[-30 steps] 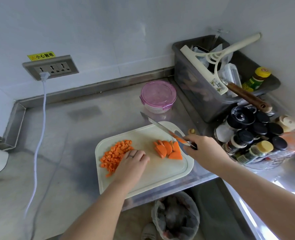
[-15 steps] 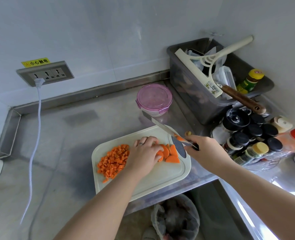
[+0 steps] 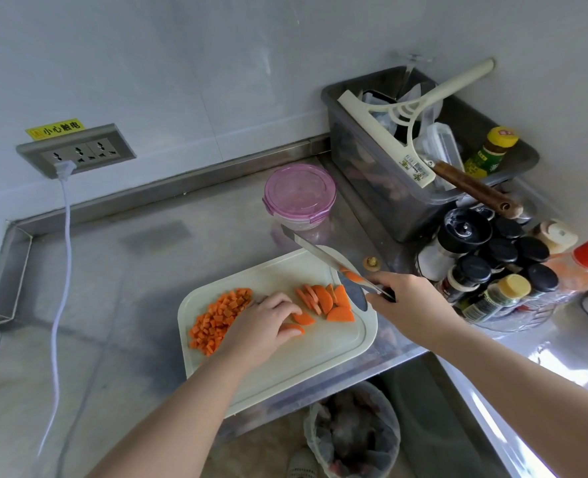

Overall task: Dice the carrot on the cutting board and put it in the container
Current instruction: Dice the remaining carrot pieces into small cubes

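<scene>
A white cutting board [image 3: 296,367] lies on the steel counter. A pile of diced carrot [image 3: 218,319] covers its left part, and a fan of half-round carrot slices [image 3: 327,300] lies at its right. My left hand [image 3: 265,322] rests on the board between them, fingertips pinching two slices [image 3: 301,322] pulled away from the fan. My right hand [image 3: 413,301] grips a knife [image 3: 316,251] by the handle, its blade raised above the board's far right corner and pointing away to the left. A round container with a pink lid [image 3: 299,196] stands behind the board, shut.
A grey bin [image 3: 423,150] with a squeegee and utensils stands at the back right. Spice jars and bottles [image 3: 499,267] crowd the right. A wall socket [image 3: 75,153] with a white cable is at the left. A lined waste bin [image 3: 352,429] stands below the counter's edge.
My left hand went from the diced pile to the slices, then drew two slices back toward the board's middle. The knife stayed raised.
</scene>
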A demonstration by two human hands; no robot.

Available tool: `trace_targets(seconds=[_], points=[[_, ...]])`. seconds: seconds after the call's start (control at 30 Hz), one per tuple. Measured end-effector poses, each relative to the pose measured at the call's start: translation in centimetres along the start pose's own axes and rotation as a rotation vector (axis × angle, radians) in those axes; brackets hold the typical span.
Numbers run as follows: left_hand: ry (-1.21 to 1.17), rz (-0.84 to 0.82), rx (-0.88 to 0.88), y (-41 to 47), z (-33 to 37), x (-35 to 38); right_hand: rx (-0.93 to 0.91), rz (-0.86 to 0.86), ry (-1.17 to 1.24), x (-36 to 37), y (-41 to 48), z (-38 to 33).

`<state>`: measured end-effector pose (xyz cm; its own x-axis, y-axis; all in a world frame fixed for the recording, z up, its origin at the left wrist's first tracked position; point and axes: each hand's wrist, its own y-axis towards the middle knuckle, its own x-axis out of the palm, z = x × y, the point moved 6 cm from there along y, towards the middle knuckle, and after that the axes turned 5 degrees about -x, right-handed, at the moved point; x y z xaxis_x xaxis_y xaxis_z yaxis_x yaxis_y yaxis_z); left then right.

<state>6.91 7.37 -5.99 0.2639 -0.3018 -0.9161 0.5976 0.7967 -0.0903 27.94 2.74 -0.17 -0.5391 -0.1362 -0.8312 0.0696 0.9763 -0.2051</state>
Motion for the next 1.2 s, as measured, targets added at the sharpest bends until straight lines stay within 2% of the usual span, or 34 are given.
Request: trace_targets(seconds=[0.17,0.37,0.43,0.53,0.6,0.7,0.83,1.13,1.2], points=[[0.060,-0.159,-0.033,0.3,-0.1,0.3,0.000,0.005,0.018,0.1,0.0,0.2],[0.083,-0.260,-0.116,1.2,0.4,0.6,-0.003,0.019,0.033,0.1,0.2,0.2],[0.085,-0.229,-0.108,1.3,0.7,0.2,-0.017,0.022,0.029,0.1,0.2,0.0],[0.117,0.008,0.020,1.7,2.0,-1.2,-0.029,0.027,0.030,0.0,0.2,0.1],[0.119,0.080,0.074,1.8,2.2,-1.0,-0.030,0.022,0.025,0.0,0.1,0.1],[0.117,0.035,0.074,1.6,1.8,0.0,-0.037,0.022,0.021,-0.1,-0.1,0.1],[0.127,-0.120,0.060,1.0,1.1,0.6,-0.034,0.018,0.014,-0.2,-0.4,0.2],[0.195,-0.232,0.126,1.5,0.8,0.7,-0.025,0.009,-0.002,-0.4,-0.3,0.1],[0.198,-0.202,0.168,1.3,0.8,0.7,-0.031,0.010,0.001,-0.5,-0.4,0.1]])
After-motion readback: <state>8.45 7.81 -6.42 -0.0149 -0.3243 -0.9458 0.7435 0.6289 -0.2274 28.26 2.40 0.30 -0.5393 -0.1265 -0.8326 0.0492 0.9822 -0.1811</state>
